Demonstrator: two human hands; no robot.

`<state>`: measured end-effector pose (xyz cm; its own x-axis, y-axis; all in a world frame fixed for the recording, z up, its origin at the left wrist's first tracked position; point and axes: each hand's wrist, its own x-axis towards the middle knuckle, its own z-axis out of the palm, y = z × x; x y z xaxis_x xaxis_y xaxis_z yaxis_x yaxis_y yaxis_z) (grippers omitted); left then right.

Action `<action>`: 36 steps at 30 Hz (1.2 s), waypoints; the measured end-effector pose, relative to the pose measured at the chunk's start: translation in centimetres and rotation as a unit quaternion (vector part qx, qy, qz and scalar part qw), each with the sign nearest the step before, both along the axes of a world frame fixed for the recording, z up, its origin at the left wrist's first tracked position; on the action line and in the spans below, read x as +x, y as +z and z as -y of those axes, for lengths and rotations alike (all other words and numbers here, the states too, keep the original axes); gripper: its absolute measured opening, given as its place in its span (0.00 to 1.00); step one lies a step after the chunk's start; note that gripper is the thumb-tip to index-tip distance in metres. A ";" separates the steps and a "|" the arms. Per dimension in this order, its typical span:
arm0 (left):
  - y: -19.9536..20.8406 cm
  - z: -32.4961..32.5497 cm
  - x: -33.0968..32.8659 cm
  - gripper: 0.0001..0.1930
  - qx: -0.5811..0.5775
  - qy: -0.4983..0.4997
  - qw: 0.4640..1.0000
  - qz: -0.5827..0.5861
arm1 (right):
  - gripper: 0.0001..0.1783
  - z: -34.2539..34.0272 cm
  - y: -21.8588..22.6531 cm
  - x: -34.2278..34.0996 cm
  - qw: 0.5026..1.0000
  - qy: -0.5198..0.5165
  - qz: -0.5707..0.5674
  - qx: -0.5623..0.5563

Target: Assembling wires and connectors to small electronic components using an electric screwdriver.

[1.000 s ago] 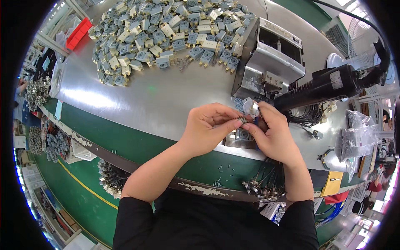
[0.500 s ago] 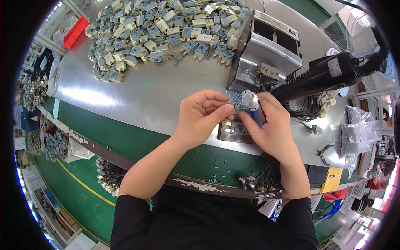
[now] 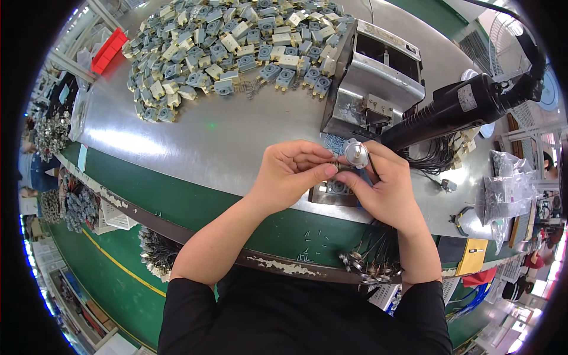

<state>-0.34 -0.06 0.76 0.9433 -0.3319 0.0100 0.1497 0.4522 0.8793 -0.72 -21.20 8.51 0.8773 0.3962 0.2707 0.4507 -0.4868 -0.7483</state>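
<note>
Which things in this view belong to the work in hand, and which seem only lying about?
Probably belonging:
- round silver part, held in right hand
- grey housing on metal fixture
- bluish screws

Seemingly just lying about:
- red bin
- yellow pad
- clear plastic bags

1 head-worn fisheye view, facing down, near workbench (image 3: 201, 157)

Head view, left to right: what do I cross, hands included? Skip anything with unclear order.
Red bin → left hand → right hand, holding a round metal part → yellow flat item → clear plastic bags.
</note>
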 end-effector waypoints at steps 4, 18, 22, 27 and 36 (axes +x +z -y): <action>0.2 -0.1 -0.1 0.11 0.030 -0.009 0.999 0.005 | 0.14 0.0 -0.5 0.0 1.000 -0.023 -0.007 -0.014; -0.8 0.1 -0.1 0.11 -0.010 0.070 0.995 0.071 | 0.14 -0.2 -0.4 0.0 0.999 -0.001 -0.047 -0.028; -0.5 0.4 -0.4 0.12 -0.026 0.063 0.997 0.041 | 0.14 -0.3 -0.2 -0.1 0.997 -0.006 -0.072 -0.015; -0.1 0.5 -0.7 0.13 0.000 0.113 0.989 0.091 | 0.14 -0.1 -0.5 0.0 0.998 0.008 -0.050 -0.027; -0.5 0.1 0.1 0.13 0.000 0.147 0.987 0.061 | 0.17 -0.5 -0.2 0.0 0.997 -0.044 -0.052 -0.042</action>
